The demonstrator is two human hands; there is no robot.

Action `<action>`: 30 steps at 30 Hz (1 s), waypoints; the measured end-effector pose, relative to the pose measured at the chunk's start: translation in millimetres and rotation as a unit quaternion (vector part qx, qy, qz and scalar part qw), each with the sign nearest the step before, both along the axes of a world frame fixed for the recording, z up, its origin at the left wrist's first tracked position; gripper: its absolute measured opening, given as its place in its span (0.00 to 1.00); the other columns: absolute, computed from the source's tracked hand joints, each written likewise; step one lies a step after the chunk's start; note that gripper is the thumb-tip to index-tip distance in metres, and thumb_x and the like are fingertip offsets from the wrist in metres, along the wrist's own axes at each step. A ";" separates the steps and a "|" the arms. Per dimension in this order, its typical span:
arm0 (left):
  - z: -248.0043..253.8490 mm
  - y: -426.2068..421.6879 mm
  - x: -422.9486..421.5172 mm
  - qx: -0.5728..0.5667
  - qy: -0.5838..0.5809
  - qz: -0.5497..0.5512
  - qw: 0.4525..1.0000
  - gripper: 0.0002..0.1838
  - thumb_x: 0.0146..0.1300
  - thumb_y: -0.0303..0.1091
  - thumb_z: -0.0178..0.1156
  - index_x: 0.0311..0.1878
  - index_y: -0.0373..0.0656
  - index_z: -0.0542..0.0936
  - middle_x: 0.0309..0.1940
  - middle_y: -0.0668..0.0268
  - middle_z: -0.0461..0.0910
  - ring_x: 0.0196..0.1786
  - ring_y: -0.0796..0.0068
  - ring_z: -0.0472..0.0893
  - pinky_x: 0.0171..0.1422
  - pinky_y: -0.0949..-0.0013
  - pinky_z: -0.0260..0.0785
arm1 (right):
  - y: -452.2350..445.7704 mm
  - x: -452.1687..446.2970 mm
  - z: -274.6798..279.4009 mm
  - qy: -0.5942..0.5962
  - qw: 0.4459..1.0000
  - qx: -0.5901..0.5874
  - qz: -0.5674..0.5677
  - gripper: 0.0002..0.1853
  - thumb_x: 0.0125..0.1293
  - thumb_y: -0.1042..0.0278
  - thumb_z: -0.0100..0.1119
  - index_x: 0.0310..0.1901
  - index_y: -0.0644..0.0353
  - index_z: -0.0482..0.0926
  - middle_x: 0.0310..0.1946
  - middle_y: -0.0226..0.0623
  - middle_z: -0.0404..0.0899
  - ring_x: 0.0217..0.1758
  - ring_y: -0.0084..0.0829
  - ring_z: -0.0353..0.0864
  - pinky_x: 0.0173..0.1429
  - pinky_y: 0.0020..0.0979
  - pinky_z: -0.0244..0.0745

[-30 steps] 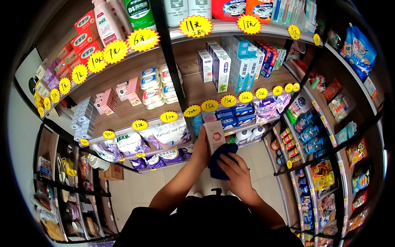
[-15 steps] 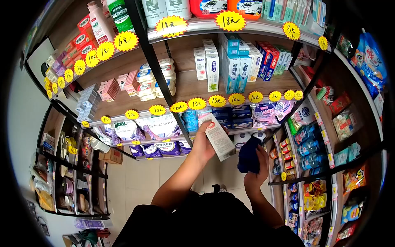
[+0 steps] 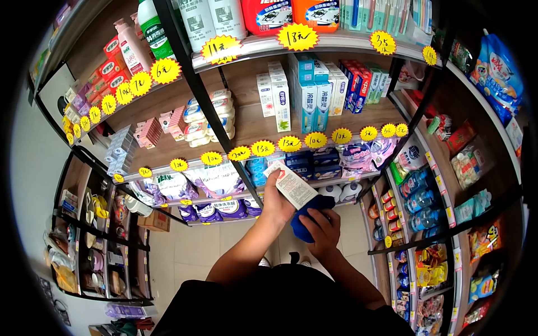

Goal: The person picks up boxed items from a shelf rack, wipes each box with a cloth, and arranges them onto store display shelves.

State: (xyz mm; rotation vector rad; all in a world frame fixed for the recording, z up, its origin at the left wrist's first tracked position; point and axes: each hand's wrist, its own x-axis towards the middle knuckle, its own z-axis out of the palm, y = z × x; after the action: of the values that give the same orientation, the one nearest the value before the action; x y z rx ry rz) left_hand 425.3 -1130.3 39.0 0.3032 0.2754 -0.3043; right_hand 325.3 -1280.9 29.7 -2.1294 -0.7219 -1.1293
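My left hand (image 3: pixel 276 203) is closed around a white box (image 3: pixel 293 189) with small printed text on its face. The box tilts, its upper end to the left and its lower end to the right. A dark blue cloth (image 3: pixel 302 228) is bunched in my right hand (image 3: pixel 325 231), whose fingers curl over it. The cloth meets the lower end of the box. Both hands are in front of the shelf unit, over the tiled floor (image 3: pixel 196 243).
Toothpaste boxes (image 3: pixel 315 103) stand on the middle shelf (image 3: pixel 246 120), behind yellow price tags (image 3: pixel 290 144). Below are purple detergent bags (image 3: pixel 230 207). To the right, another shelf holds blue bottles (image 3: pixel 423 200). A cardboard box (image 3: pixel 155 220) sits at lower left.
My right hand has moved left with the blue cloth and brought it against the lower end of the box. My left hand still holds the box in about the same place.
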 end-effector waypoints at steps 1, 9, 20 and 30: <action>3.9 0.3 -0.4 -0.003 0.001 0.004 1.000 0.22 0.70 0.54 0.55 0.48 0.43 0.80 0.41 0.58 0.84 0.47 0.54 0.84 0.57 0.46 0.77 | -1.7 1.7 1.8 0.005 1.000 0.010 -0.009 0.26 0.48 0.72 0.68 0.53 0.51 0.86 0.60 0.33 0.79 0.55 0.44 0.76 0.59 0.42 0.74; 30.0 14.4 -6.7 -0.016 -0.101 -0.023 0.994 0.28 0.68 0.57 0.56 0.55 0.40 0.80 0.44 0.61 0.84 0.46 0.62 0.83 0.55 0.53 0.77 | -10.5 18.2 9.8 0.198 0.947 0.248 0.050 0.26 0.51 0.83 0.53 0.55 0.59 0.82 0.60 0.44 0.80 0.58 0.46 0.81 0.62 0.43 0.77; 8.5 40.1 12.1 0.021 -0.253 -0.062 0.965 0.33 0.70 0.66 0.55 0.59 0.45 0.80 0.51 0.59 0.83 0.58 0.58 0.80 0.62 0.54 0.77 | -27.4 18.8 10.5 0.561 0.446 0.526 0.458 0.40 0.64 0.64 0.64 0.76 0.59 0.60 0.63 0.42 0.74 0.62 0.35 0.79 0.64 0.37 0.78; 19.4 35.7 18.2 0.062 -0.423 -0.005 0.904 0.36 0.75 0.58 0.51 0.70 0.34 0.71 0.46 0.61 0.78 0.52 0.67 0.77 0.67 0.58 0.66 | 6.1 47.3 29.1 0.533 0.777 0.161 0.294 0.34 0.56 0.56 0.78 0.59 0.62 0.74 0.50 0.39 0.82 0.50 0.28 0.82 0.58 0.33 0.76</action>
State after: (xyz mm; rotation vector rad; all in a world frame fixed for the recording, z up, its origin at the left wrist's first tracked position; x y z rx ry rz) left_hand 443.5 -1094.6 58.4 0.5332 -0.5710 -0.1416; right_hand 372.6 -1274.8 58.7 -1.6500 -0.4920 0.3287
